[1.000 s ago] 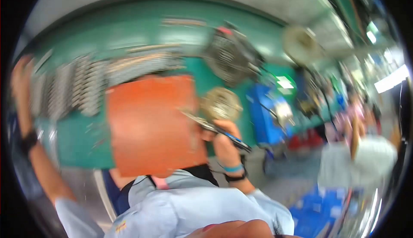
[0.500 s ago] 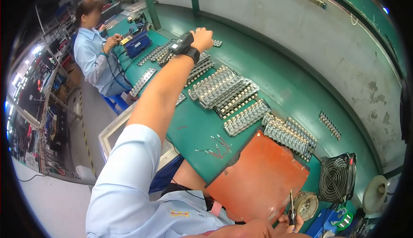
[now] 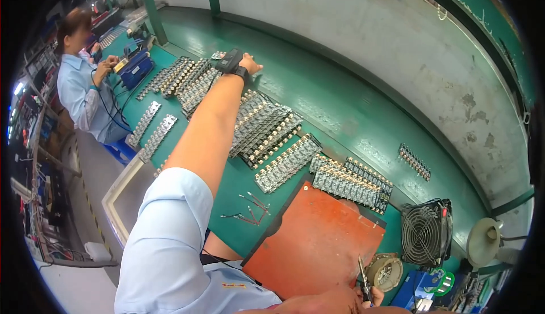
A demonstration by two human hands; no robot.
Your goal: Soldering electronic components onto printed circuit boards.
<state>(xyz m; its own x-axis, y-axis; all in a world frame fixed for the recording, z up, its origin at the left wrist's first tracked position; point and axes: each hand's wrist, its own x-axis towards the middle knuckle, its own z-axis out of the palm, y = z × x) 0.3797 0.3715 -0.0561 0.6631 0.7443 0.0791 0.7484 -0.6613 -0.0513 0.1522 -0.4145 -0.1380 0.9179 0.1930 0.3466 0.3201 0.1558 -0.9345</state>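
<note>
My left arm stretches far across the bench, and my left hand [image 3: 250, 64], with a black device [image 3: 229, 61] strapped at the wrist, hovers beyond the stacks of circuit-board strips [image 3: 261, 124]. One fingertip points right; the other fingers are mostly hidden, so their grip does not show. No board is visible in that hand. Low in the view, my right hand [image 3: 376, 297] is closed round a soldering iron [image 3: 364, 274], its tip pointing up beside a round bowl [image 3: 385, 272]. An orange mat [image 3: 318, 237] lies to the left of the iron.
Red and dark wire pieces [image 3: 250, 209] lie left of the mat. A black fan [image 3: 426, 232], a blue unit with green solder wire [image 3: 417, 291] and a lamp [image 3: 482, 240] stand at right. One board strip [image 3: 414, 162] lies by the wall. A co-worker [image 3: 85, 81] sits at far left.
The view has shifted, so bench things appear further left. Relative to the boards, my left hand has moved right, toward the wall. My right hand still holds the soldering iron.
</note>
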